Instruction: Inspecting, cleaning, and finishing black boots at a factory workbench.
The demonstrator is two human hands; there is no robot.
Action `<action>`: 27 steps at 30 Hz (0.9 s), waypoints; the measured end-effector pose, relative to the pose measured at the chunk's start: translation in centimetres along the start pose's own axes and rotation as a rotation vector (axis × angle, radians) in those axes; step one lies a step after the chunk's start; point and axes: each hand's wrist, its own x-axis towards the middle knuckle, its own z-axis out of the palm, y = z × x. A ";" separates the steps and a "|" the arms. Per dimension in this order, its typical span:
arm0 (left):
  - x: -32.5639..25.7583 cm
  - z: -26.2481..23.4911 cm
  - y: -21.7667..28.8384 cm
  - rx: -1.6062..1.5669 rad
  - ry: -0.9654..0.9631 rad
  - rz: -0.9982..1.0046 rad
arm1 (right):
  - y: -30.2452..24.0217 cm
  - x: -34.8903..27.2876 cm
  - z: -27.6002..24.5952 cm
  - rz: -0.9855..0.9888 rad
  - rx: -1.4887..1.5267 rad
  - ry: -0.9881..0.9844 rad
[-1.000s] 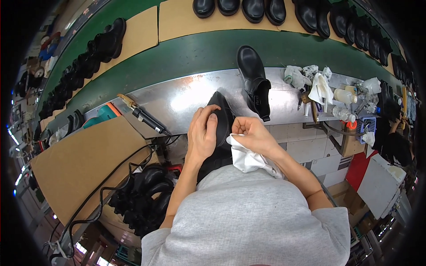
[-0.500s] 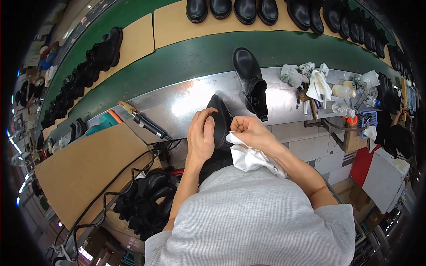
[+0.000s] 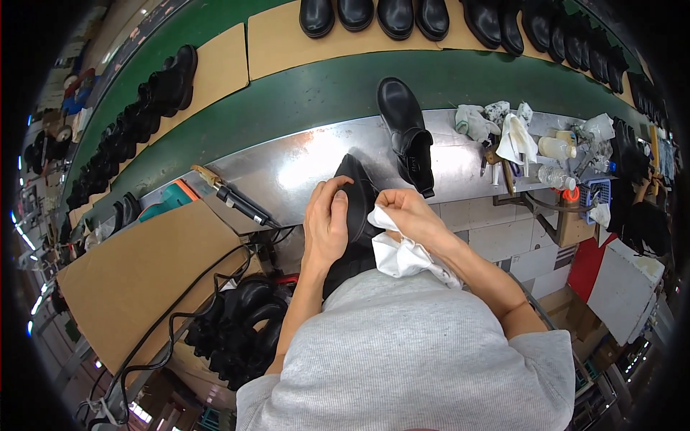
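Note:
Between my hands a black shoe stands tilted against the front edge of the metal bench. My left hand is wrapped round its left side, fingers curled over the upper. A white cloth is gripped in my right hand; its loose folds hang below the fingers by my shirt. The right fingertips are close to the shoe's right side, and I cannot tell whether the cloth touches it there. Another black shoe lies just beyond, toe pointing away, across the bench and the green belt.
Black shoes line brown cardboard on the green belt. A hot-air tool lies left on the metal bench. Crumpled rags and a plastic bottle are at right. A cardboard sheet and cables lie lower left.
My right hand has shifted very slightly, and the cloth end at its fingers has turned up and shows more. My left hand and the shoe stay in place.

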 end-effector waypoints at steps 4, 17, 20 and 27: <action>-0.1 0.0 -0.3 -0.013 0.019 0.004 | 0.3 -0.1 0.2 -0.152 -0.137 -0.044; -0.3 0.1 -0.4 -0.023 0.013 0.004 | 0.5 -0.3 0.5 -0.018 0.029 0.037; -0.4 0.0 -0.4 -0.027 0.017 0.014 | 1.7 0.0 0.3 -0.278 -0.157 -0.038; -0.7 0.2 -0.6 -0.040 0.031 0.027 | 0.5 0.8 0.2 0.030 0.135 0.060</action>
